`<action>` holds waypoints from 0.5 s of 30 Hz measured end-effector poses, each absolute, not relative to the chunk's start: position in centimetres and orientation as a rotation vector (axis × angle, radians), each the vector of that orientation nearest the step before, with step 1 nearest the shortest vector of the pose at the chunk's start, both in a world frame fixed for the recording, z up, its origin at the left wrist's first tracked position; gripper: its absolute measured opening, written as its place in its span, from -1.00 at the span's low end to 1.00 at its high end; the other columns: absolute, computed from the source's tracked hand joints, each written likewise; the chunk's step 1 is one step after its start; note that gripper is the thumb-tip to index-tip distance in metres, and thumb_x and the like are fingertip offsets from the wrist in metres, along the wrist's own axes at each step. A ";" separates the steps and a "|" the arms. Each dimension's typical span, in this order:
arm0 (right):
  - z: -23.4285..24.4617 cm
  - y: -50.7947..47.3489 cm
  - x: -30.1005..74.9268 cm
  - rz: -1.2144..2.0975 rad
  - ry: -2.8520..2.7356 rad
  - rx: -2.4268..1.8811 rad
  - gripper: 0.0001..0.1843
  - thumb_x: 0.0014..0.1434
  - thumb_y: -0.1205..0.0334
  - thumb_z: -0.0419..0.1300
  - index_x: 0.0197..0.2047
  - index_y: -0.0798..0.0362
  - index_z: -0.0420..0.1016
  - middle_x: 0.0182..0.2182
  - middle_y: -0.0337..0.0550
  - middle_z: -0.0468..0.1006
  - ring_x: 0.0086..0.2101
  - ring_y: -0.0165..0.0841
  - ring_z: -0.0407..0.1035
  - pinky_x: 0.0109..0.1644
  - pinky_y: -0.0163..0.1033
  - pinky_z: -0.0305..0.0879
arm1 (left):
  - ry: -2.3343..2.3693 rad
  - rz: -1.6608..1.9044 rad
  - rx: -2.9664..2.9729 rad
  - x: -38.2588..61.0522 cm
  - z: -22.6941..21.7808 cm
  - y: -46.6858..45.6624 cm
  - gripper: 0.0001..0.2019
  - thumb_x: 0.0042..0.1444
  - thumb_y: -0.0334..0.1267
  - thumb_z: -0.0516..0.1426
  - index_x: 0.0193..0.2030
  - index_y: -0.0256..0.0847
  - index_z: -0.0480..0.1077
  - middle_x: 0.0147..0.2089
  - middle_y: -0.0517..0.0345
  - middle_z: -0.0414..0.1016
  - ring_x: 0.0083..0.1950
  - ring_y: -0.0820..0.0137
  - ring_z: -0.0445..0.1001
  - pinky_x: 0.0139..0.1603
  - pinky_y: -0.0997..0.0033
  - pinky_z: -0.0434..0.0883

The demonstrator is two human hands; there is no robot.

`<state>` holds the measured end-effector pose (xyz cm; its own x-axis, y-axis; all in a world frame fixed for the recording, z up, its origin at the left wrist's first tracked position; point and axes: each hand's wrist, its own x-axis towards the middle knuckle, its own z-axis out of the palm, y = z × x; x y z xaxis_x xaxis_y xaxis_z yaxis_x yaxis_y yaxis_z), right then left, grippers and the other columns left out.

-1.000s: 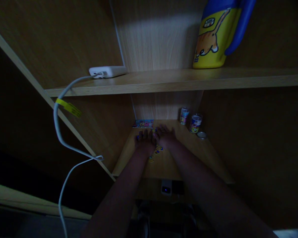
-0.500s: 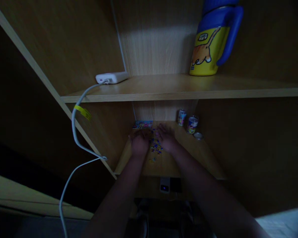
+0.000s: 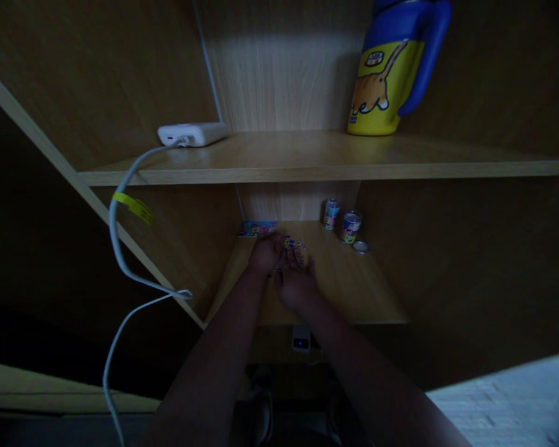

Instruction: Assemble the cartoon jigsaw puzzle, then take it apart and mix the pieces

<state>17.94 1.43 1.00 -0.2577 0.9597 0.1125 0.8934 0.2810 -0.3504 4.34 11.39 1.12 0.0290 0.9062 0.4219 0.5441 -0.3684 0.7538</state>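
Both my arms reach into a dim wooden cabinet, down to its lower shelf [image 3: 354, 292]. My left hand [image 3: 263, 253] rests by a scatter of small blue and yellow puzzle pieces [image 3: 292, 243]; its fingers look bunched, but the dark hides them. Just below and right of it, my right hand [image 3: 294, 280] lies on the shelf, fingers stretched towards the pieces. The two hands touch or nearly touch. A colourful picture card [image 3: 258, 228] lies at the back of the shelf behind my left hand.
Two small printed tins [image 3: 330, 213] [image 3: 351, 226] and a round lid [image 3: 360, 247] stand back right. The upper shelf [image 3: 307, 167] holds a white power bank [image 3: 192, 133] with a hanging white cable [image 3: 121, 248], and a yellow and blue jug [image 3: 386, 74]. A small lit device [image 3: 300, 340] sits below.
My hands were apart with the pieces between them; now they have come together. The right hand has drawn back towards me and left, and the pieces lie beyond its fingertips.
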 end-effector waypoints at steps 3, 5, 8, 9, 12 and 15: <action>1.0 1.5 17.9 0.301 -2.200 -1.728 -0.25 0.53 0.02 -0.23 0.63 0.21 0.04 0.61 0.14 -0.11 0.59 -0.06 -0.26 0.58 0.38 -0.41 | 1.516 1.520 1.729 3.1 1.3 11.2 -0.61 0.49 -0.04 -0.04 -0.14 -0.10 0.58 0.00 -0.02 0.70 0.12 0.14 0.64 0.34 0.09 0.43; 0.8 1.5 17.9 0.281 -2.165 -1.749 -0.27 0.53 0.04 -0.26 0.61 0.20 0.09 0.61 0.12 -0.09 0.59 -0.09 -0.24 0.59 0.35 -0.38 | 1.509 1.669 1.596 2.3 1.7 11.1 -0.52 0.53 0.01 -0.14 -0.10 -0.11 0.56 0.03 -0.02 0.70 0.11 0.16 0.64 0.29 0.11 0.46; 0.6 1.8 18.1 0.259 -2.126 -1.814 -0.28 0.53 0.10 -0.28 0.59 0.22 0.15 0.61 0.13 -0.08 0.58 -0.06 -0.19 0.58 0.35 -0.35 | 1.452 1.799 1.454 1.4 2.0 11.0 -0.50 0.53 0.06 -0.13 -0.14 -0.13 0.54 -0.03 -0.01 0.71 0.08 0.18 0.65 0.26 0.14 0.47; 0.5 1.9 18.2 0.258 -2.121 -1.839 -0.28 0.52 0.12 -0.26 0.59 0.24 0.14 0.61 0.15 -0.08 0.58 -0.03 -0.19 0.58 0.37 -0.35 | 1.430 1.819 1.420 1.3 2.1 11.0 -0.51 0.52 0.07 -0.11 -0.15 -0.14 0.53 -0.05 -0.01 0.71 0.06 0.19 0.66 0.25 0.14 0.47; 0.4 2.1 18.3 0.249 -2.115 -1.889 -0.28 0.49 0.17 -0.20 0.61 0.27 0.08 0.61 0.19 -0.09 0.57 0.03 -0.20 0.56 0.43 -0.35 | 1.370 1.840 1.333 1.2 1.9 11.1 -0.50 0.49 0.14 -0.06 -0.20 -0.16 0.51 -0.11 -0.02 0.72 0.01 0.19 0.66 0.22 0.14 0.48; 0.7 1.8 18.2 0.210 -2.129 -1.801 -0.31 0.54 0.11 -0.25 0.59 0.21 0.14 0.61 0.13 -0.07 0.58 -0.04 -0.18 0.58 0.34 -0.35 | 1.313 1.842 1.245 1.2 1.6 11.3 -0.48 0.46 0.22 -0.05 -0.19 -0.17 0.46 -0.15 -0.05 0.72 -0.02 0.18 0.67 0.18 0.13 0.49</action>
<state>18.22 1.84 0.65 -0.1356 0.9771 0.1637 0.9263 0.1836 -0.3289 1.15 11.31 1.64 -0.4178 0.8318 0.3654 0.0739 -0.3698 0.9262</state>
